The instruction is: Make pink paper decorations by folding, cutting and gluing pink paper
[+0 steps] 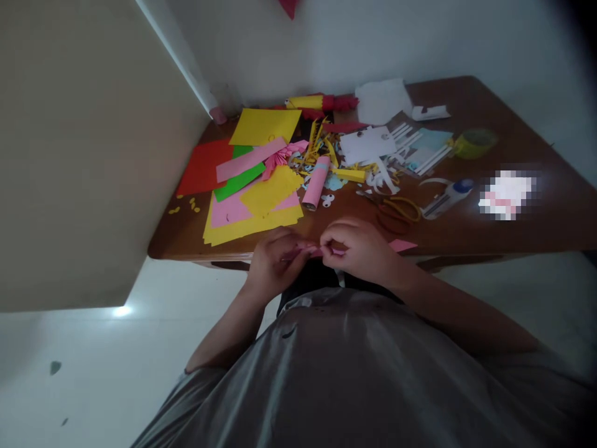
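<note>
At the table's front edge my left hand (pixel 278 256) and my right hand (pixel 352 249) meet, both closed. Between their fingertips is a small piece of pink paper (pixel 316 252), mostly covered by the fingers. Just beyond them lie a pink paper roll (pixel 317 182) with a pale blue band and a pair of googly eyes (pixel 328 200). Orange-handled scissors (pixel 400 211) rest beyond my right hand. A pink paper scrap (pixel 403 245) sits beside my right wrist, at the edge.
Yellow sheets (pixel 224 231), a red sheet (pixel 201 167) and a green strip (pixel 240 180) lie left. Paper scraps (pixel 321 140) fill the middle. Rightward are a white cutter-like tool (pixel 443 199), a roll of tape (pixel 474 144) and a blurred-out bright object (pixel 507 194). A wall stands behind.
</note>
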`<state>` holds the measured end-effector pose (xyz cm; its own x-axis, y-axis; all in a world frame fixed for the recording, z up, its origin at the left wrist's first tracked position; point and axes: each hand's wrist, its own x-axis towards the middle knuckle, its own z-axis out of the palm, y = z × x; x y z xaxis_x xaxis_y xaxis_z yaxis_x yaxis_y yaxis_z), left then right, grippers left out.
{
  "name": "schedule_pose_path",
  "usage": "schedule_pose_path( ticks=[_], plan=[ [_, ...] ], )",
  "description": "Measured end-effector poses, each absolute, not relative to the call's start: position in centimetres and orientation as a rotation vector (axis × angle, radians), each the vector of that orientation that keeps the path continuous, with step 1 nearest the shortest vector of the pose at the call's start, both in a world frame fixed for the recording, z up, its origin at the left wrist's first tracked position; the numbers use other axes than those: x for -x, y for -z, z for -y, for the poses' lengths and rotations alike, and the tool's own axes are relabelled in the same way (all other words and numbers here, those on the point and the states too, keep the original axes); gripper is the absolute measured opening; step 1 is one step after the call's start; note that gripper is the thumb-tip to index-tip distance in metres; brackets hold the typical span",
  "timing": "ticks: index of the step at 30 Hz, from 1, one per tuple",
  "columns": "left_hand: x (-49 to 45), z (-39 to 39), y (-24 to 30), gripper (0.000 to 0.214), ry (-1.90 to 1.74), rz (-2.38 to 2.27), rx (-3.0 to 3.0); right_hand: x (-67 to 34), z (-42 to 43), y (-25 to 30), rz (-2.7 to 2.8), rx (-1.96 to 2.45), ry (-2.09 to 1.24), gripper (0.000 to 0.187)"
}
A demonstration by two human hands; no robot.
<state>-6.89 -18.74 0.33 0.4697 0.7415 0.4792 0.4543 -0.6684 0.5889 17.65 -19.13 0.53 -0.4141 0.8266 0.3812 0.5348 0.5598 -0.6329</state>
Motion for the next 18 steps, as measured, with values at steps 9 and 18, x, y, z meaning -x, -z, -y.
schedule_pose_path(
  ticks=[9,18],
  plan=[
    [9.9,19.5,-3.5,0.004,-1.023,-1.072,-2.219,-21.3,20.3,0.1,2.089,1.112,-0.522,0.008],
    [14.6,19.5,-4.9,0.003,-1.008,-1.189,-2.169,-24.6,21.1,1.1,2.036,1.188,-0.57,0.007]
  ],
)
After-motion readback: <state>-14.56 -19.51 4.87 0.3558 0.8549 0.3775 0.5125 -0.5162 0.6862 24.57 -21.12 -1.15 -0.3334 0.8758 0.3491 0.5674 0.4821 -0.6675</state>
